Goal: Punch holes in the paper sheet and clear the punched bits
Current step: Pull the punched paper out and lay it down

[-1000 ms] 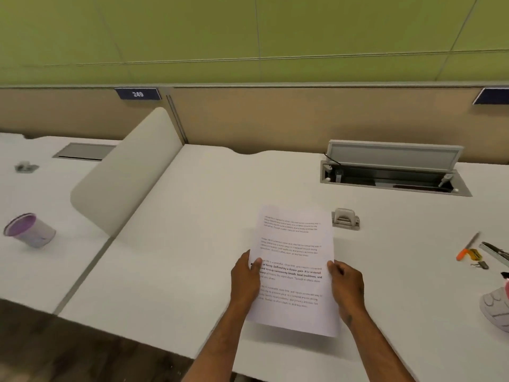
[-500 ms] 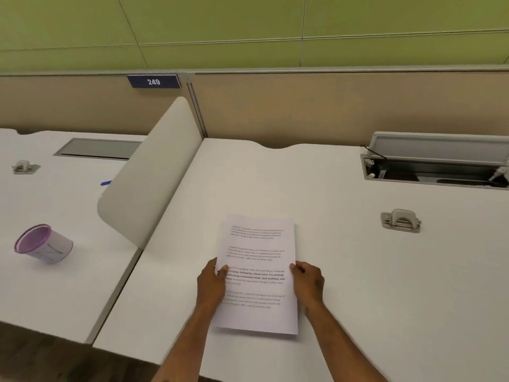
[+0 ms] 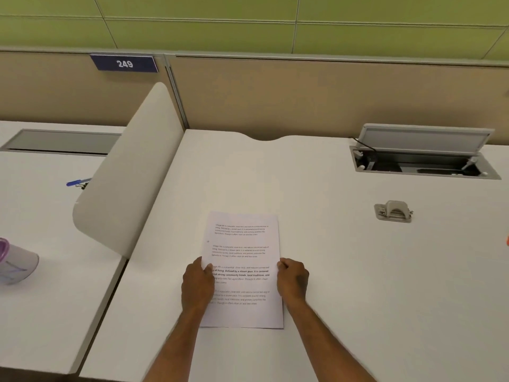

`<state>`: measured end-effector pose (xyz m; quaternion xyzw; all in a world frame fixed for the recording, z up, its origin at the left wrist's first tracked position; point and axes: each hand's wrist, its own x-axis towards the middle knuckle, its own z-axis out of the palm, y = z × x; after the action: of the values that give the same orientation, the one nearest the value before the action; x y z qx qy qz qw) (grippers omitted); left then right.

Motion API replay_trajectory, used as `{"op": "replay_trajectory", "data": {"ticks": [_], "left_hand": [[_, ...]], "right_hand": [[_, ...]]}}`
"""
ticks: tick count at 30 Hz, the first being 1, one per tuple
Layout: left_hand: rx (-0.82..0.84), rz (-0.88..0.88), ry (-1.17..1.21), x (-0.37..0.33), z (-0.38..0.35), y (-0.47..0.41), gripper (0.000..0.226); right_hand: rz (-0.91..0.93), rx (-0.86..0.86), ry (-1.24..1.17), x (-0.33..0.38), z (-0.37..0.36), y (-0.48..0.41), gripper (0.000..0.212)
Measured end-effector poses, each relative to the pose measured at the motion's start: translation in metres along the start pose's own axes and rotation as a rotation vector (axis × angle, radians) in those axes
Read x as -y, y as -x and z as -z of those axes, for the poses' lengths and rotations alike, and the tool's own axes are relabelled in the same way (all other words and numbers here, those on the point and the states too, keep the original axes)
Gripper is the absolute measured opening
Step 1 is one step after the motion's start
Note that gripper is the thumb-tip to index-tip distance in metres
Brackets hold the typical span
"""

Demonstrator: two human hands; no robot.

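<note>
White desk surface (image 3: 344,271) runs wide and bare around the work, its near edge at the bottom of the view; to the left a curved divider panel (image 3: 129,172) rises along the seam with the neighbouring desk, where a purple-rimmed cup (image 3: 16,261) lies tipped on its side, contents not visible, and a blue pen (image 3: 77,182) shows behind the panel; the paper sheet (image 3: 242,255) lies flat near the front edge, printed side up; the left hand (image 3: 197,285) grips its left edge, thumb on top; the right hand (image 3: 293,281) is curled closed against its right edge; well apart to the right stands the hole punch (image 3: 394,211), untouched; behind it an open cable tray (image 3: 424,165), lid raised, holds dark cables.
</note>
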<state>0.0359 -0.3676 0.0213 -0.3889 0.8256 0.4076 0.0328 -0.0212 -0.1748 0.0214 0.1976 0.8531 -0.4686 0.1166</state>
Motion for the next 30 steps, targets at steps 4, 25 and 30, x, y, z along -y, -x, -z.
{"op": "replay_trajectory", "data": {"ticks": [4,25,30], "left_hand": [[-0.006,-0.011,-0.022,0.0,0.001,-0.002,0.041],[-0.104,-0.239,-0.058,-0.002,-0.026,0.058,0.044],[0.094,-0.531,-0.117,-0.024,-0.088,0.101,0.035]], "right_hand": [[-0.007,-0.015,0.009,-0.002,-0.003,-0.001,0.022],[0.058,0.104,0.019,-0.066,0.058,0.056,0.017],[0.144,0.047,0.144,-0.117,0.105,0.086,0.034]]}}
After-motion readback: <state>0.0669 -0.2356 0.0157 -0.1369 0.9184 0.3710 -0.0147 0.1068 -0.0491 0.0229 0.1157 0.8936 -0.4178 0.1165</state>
